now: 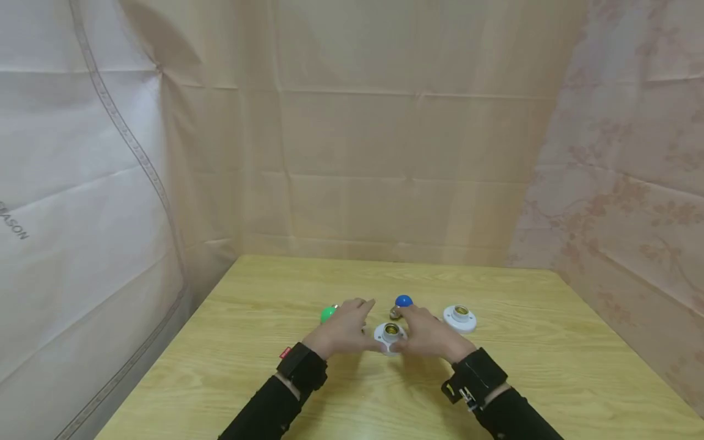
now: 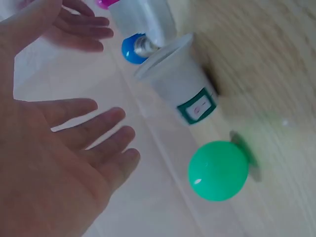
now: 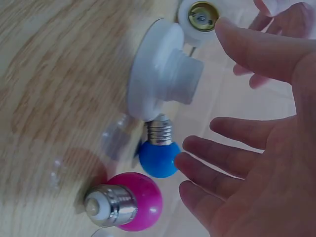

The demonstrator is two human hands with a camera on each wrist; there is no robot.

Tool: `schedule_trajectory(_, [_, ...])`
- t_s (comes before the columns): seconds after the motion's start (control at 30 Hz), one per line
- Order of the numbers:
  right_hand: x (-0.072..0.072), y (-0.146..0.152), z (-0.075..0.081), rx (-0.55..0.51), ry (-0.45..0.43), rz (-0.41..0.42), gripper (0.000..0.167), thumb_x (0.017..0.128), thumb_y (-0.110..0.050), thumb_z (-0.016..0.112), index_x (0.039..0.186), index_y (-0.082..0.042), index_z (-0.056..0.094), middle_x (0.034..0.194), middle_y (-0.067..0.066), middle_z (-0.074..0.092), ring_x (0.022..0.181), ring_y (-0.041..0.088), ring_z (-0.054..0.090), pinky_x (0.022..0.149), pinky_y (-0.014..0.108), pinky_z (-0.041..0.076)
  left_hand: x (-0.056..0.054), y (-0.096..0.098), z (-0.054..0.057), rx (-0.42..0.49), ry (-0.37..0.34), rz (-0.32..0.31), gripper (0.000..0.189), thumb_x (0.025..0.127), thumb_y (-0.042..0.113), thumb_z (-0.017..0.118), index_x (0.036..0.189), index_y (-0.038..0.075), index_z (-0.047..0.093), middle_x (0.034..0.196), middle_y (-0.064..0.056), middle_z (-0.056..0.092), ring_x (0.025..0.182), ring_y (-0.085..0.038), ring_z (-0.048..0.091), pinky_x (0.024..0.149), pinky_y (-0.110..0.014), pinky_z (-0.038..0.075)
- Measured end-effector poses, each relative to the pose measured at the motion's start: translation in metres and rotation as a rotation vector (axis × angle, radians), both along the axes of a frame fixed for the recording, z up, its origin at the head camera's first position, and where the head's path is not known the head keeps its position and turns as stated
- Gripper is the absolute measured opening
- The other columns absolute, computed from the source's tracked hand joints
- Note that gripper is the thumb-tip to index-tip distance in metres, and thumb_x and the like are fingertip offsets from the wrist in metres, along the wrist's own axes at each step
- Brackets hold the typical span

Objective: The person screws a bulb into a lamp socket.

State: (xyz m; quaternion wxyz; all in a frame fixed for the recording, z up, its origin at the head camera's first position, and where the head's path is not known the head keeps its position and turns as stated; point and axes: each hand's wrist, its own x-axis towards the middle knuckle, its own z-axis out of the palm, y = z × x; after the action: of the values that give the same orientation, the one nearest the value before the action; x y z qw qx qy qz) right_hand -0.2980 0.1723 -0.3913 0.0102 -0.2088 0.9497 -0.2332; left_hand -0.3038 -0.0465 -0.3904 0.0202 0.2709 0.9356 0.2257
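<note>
In the head view my left hand (image 1: 343, 330) and right hand (image 1: 426, 333) stand on either side of a white lamp socket (image 1: 390, 333) with a brass inside. Both thumbs lie close to its base; I cannot tell whether they touch it. A green bulb (image 1: 327, 313) is by the left hand, and a blue bulb (image 1: 404, 300) lies beyond the right fingertips. The left wrist view shows the left fingers spread, with a white cup-shaped piece (image 2: 180, 81) bearing a green-edged label nearby. In the right wrist view, a magenta bulb (image 3: 140, 200) and a white socket (image 3: 158, 69) are near the spread right fingers.
Another white lamp socket (image 1: 459, 318) sits on the wooden table (image 1: 264, 305), to the right of the right hand. Beige cloth (image 1: 385, 134) hangs behind the table, with pale sheets at both sides.
</note>
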Motion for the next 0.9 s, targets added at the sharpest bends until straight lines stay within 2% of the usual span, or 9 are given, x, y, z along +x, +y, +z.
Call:
schedule_trajectory(0.13, [-0.004, 0.001, -0.005, 0.024, 0.004, 0.015, 0.074, 0.081, -0.031, 0.086, 0.141, -0.003, 0.054, 0.14, 0.02, 0.057, 0.128, 0.043, 0.052, 0.102, 0.059, 0.044, -0.004, 0.009, -0.007, -0.022, -0.009, 0.003, 0.095, 0.08, 0.053, 0.083, 0.152, 0.005, 0.044, 0.151, -0.015, 0.047, 0.14, -0.035, 0.042, 0.112, -0.055, 0.037])
schedule_trajectory(0.27, [-0.009, 0.0, -0.01, 0.029, -0.006, 0.036, 0.077, 0.08, -0.03, 0.086, 0.143, 0.0, 0.052, 0.139, 0.021, 0.057, 0.127, 0.042, 0.053, 0.102, 0.057, 0.044, -0.008, 0.015, -0.015, -0.033, -0.013, 0.007, 0.089, 0.078, 0.051, 0.085, 0.146, 0.005, 0.052, 0.143, -0.013, 0.054, 0.133, -0.031, 0.048, 0.107, -0.049, 0.043])
schedule_trajectory(0.4, [-0.013, -0.002, -0.012, 0.031, -0.008, 0.055, 0.076, 0.079, -0.026, 0.087, 0.141, 0.002, 0.053, 0.136, 0.023, 0.058, 0.126, 0.043, 0.053, 0.103, 0.058, 0.043, -0.01, 0.017, -0.021, -0.029, -0.024, 0.017, 0.086, 0.075, 0.05, 0.087, 0.141, 0.005, 0.056, 0.137, -0.012, 0.057, 0.128, -0.029, 0.05, 0.105, -0.046, 0.044])
schedule_trajectory(0.57, [-0.016, -0.004, -0.015, 0.048, 0.001, 0.079, 0.076, 0.074, -0.023, 0.089, 0.138, 0.004, 0.055, 0.127, 0.024, 0.061, 0.118, 0.044, 0.056, 0.098, 0.059, 0.046, -0.013, 0.019, -0.027, -0.05, 0.004, 0.0, 0.076, 0.075, 0.049, 0.088, 0.132, 0.007, 0.063, 0.13, -0.009, 0.062, 0.125, -0.027, 0.052, 0.105, -0.043, 0.044])
schedule_trajectory(0.77, [-0.016, -0.007, -0.021, 0.08, -0.02, 0.099, 0.061, 0.075, -0.024, 0.089, 0.124, 0.0, 0.061, 0.107, 0.011, 0.063, 0.1, 0.031, 0.059, 0.089, 0.052, 0.05, -0.015, 0.022, -0.032, -0.131, 0.056, -0.011, 0.065, 0.075, 0.052, 0.087, 0.12, 0.009, 0.067, 0.115, -0.003, 0.067, 0.117, -0.024, 0.055, 0.101, -0.036, 0.045])
schedule_trajectory(0.9, [-0.017, -0.008, -0.023, 0.098, -0.033, 0.088, 0.057, 0.076, -0.024, 0.088, 0.121, -0.001, 0.063, 0.107, 0.009, 0.063, 0.1, 0.03, 0.058, 0.09, 0.051, 0.049, -0.015, 0.024, -0.031, -0.167, 0.074, -0.019, 0.054, 0.076, 0.049, 0.087, 0.109, 0.01, 0.068, 0.104, 0.001, 0.067, 0.114, -0.022, 0.056, 0.099, -0.033, 0.044])
